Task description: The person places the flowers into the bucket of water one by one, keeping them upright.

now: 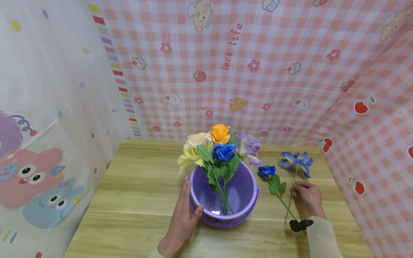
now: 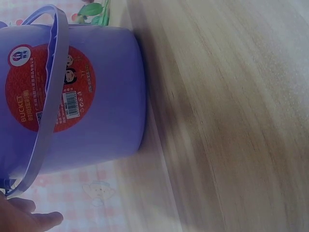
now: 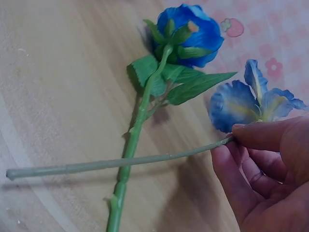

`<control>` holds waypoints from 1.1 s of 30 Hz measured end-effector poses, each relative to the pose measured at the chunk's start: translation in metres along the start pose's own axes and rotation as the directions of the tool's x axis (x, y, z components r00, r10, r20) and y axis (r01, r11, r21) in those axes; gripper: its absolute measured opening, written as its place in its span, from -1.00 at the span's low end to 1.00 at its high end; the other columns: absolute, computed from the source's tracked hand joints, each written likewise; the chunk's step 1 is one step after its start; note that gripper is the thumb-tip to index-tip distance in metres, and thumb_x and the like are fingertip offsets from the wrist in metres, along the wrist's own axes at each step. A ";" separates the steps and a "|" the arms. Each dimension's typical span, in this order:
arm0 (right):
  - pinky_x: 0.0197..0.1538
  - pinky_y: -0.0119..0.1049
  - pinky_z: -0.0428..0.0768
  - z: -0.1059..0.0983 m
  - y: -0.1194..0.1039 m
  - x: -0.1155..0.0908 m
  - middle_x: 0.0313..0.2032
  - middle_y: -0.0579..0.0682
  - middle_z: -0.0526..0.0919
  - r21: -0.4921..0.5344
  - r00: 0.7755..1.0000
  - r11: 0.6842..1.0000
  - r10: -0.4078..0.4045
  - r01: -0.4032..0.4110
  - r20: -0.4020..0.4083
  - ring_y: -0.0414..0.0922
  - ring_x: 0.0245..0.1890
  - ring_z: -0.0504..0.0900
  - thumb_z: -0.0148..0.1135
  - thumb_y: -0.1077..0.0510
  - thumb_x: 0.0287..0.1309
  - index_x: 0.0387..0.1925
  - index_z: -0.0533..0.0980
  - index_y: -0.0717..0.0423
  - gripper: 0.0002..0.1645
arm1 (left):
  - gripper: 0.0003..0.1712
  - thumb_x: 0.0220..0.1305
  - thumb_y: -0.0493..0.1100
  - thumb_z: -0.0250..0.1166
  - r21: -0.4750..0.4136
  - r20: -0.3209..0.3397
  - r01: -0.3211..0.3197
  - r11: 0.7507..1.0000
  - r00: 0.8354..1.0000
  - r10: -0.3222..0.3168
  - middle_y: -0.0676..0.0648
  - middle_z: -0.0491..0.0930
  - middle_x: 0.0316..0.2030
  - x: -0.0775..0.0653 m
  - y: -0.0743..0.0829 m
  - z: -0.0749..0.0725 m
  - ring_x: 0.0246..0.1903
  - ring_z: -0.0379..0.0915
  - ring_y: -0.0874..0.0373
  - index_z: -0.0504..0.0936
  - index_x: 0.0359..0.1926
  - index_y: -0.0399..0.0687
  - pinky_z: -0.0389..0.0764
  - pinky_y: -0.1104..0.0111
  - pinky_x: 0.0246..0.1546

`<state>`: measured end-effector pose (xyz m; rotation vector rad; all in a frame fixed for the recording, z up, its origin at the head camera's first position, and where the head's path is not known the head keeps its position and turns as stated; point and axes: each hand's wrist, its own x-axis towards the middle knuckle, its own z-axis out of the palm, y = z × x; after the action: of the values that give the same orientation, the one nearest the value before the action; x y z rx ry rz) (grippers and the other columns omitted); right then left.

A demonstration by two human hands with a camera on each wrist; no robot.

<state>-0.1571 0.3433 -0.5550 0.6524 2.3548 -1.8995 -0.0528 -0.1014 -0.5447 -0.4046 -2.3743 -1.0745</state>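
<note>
A purple bucket point(image 1: 246, 190) stands on the table, with several artificial flowers upright in it. My left hand point(image 1: 183, 215) rests against the bucket's left side, its fingers straight along the rim; in the left wrist view only part of that hand point(image 2: 24, 215) shows by the bucket's handle point(image 2: 57, 72). To the right, my right hand point(image 1: 309, 197) pinches the stem of a blue-violet iris point(image 1: 297, 163) between thumb and forefinger. Its stem point(image 3: 96, 166) crosses over a blue rose point(image 3: 188, 38) that lies on the table, seen clearly in the right wrist view.
Inside the bucket are an orange rose point(image 1: 220, 133), a blue rose point(image 1: 224, 152), a purple flower point(image 1: 249, 145), and cream and yellow flowers point(image 1: 191, 154). A black strap device point(image 1: 300, 225) sits at my right wrist. Checked cloth point(image 1: 274, 89) hangs behind the wooden table point(image 1: 138, 193).
</note>
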 end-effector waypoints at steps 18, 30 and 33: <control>-0.28 -0.47 0.75 -0.007 -0.023 -0.027 -0.44 -0.23 0.73 0.180 0.997 0.983 -0.025 0.039 -0.076 -0.34 -0.40 0.71 0.28 0.37 0.35 -0.26 0.65 0.01 -0.81 | -0.03 0.58 0.38 -0.14 0.005 0.004 -0.007 1.000 1.000 0.007 -0.31 0.00 0.60 0.001 0.000 -0.002 0.48 0.10 -0.37 0.01 0.63 -0.25 -0.15 0.43 0.57; -0.19 -0.42 0.77 -0.002 -0.046 -0.049 -0.35 -0.14 0.73 0.340 0.992 0.936 -0.055 0.090 -0.112 -0.29 -0.35 0.72 0.34 0.34 0.32 -0.28 0.69 -0.03 -0.81 | -0.04 0.58 0.38 -0.12 0.007 0.002 -0.001 1.000 1.000 0.001 -0.30 0.03 0.60 0.001 -0.001 -0.002 0.51 0.09 -0.29 0.03 0.63 -0.23 -0.17 0.44 0.56; -0.19 -0.41 0.77 0.001 -0.054 -0.055 -0.35 -0.12 0.74 0.372 0.988 0.920 -0.082 0.124 -0.128 -0.28 -0.35 0.72 0.34 0.37 0.31 -0.26 0.70 0.00 -0.80 | -0.04 0.58 0.37 -0.11 0.007 0.000 -0.005 1.000 1.000 0.005 -0.31 0.03 0.59 0.002 -0.001 -0.002 0.48 0.12 -0.34 0.03 0.63 -0.24 -0.16 0.44 0.56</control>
<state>-0.1260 0.3174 -0.4894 0.6825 2.1314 -2.4602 -0.0538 -0.1038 -0.5431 -0.4078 -2.3754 -1.0642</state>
